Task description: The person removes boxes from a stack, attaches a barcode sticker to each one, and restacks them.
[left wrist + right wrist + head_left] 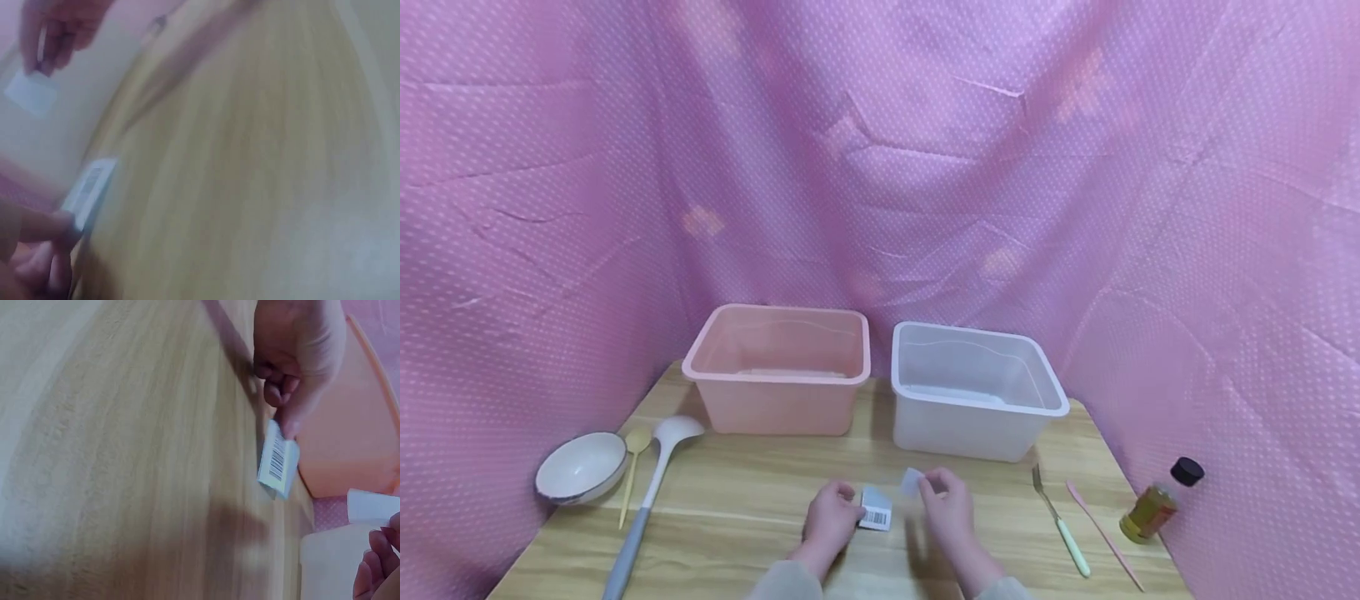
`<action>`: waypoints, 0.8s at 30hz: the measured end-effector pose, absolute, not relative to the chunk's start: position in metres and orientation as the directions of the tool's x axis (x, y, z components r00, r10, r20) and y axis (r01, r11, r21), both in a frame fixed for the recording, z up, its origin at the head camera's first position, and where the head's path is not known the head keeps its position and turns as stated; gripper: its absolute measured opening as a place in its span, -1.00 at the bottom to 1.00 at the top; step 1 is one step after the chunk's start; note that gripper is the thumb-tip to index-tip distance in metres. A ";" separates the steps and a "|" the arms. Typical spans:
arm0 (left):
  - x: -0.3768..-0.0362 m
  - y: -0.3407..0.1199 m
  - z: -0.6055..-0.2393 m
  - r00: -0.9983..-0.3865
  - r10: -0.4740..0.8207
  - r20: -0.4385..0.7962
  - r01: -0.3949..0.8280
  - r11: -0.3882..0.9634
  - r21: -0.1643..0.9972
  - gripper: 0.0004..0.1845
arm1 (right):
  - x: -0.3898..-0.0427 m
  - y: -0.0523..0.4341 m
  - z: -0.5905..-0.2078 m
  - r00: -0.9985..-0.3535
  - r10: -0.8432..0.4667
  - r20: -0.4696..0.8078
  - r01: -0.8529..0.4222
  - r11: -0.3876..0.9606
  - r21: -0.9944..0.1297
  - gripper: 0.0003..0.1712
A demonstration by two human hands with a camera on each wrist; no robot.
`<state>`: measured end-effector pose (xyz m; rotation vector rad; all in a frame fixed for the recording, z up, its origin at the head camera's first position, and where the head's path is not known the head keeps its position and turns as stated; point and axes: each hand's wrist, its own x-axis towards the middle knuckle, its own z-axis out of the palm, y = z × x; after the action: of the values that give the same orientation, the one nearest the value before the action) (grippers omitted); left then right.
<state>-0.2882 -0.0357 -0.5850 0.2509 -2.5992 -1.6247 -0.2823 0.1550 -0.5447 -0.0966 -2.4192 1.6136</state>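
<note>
My left hand (pixel 831 522) pinches a small flat packet (pixel 876 509) between thumb and fingers, low over the table. The packet is white and pale blue-grey, and its barcode shows in the right wrist view, where one end looks folded or parted. To the right, my right hand (pixel 950 510) pinches a small white sheet (pixel 912 482) by its edge, held up above the table. A gap separates sheet and packet. In the left wrist view the sheet (pixel 31 94) looks thin and slightly see-through, and the packet (pixel 90 190) sits at the left fingertips.
A pink bin (pixel 778 408) and a white bin (pixel 962 429) stand at the back of the wooden table (pixel 737 500). At left lie a bowl (pixel 582 468), a yellow spoon (pixel 631 475) and a ladle (pixel 655 483); at right a fork (pixel 1060 521), a thin pink stick (pixel 1105 533) and a black-capped bottle (pixel 1153 508).
</note>
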 end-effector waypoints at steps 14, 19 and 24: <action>-0.286 -0.023 -0.534 -0.985 -0.169 -0.035 -0.071 0.215 0.974 -0.70 | -0.280 0.141 -0.532 -0.932 0.126 0.341 -0.224 0.540 -0.812 -0.97; -0.283 -0.017 -0.511 -0.980 -0.139 -0.143 -0.144 -0.004 0.990 -0.52 | -0.278 0.125 -0.526 -0.882 0.045 0.468 -0.347 0.611 -0.712 -0.91; -0.279 -0.020 -0.505 -0.972 -0.179 -0.150 -0.147 -0.031 0.989 -0.62 | -0.279 0.114 -0.529 -0.706 -0.131 0.696 -0.562 0.702 -0.438 -0.81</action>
<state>-0.2792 -0.0201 -0.5053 0.3645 -2.1712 -2.2096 -0.2791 0.1139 -0.5292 0.5262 -2.2604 0.8637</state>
